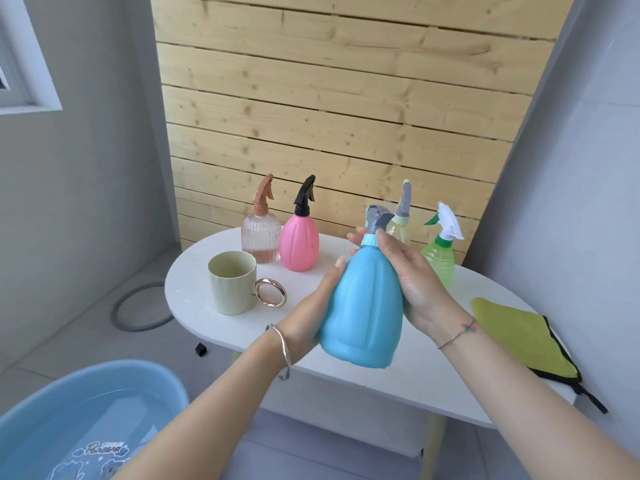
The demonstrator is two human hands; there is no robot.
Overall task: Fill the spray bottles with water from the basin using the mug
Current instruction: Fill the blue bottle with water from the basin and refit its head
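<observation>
I hold a blue spray bottle (363, 306) with a grey trigger head above the white table (194, 271). My left hand (311, 306) grips its lower body from the left; my right hand (412, 282) wraps its upper body, fingers at the neck collar. A pale green mug (232, 285) with a gold ring handle stands on the table's left. Behind stand a clear pink ribbed bottle (260, 237), a pink bottle (299, 244) with a black head, a pale yellow bottle (400, 230) partly hidden, and a green bottle (441, 254) with a white head. A blue basin (79, 410) holds water, bottom left.
A yellow-green cloth (519, 334) with black edging lies on the table's right end. A grey ring (138, 306) lies on the floor left of the table. A wooden slat panel (329, 98) leans against the wall behind the table.
</observation>
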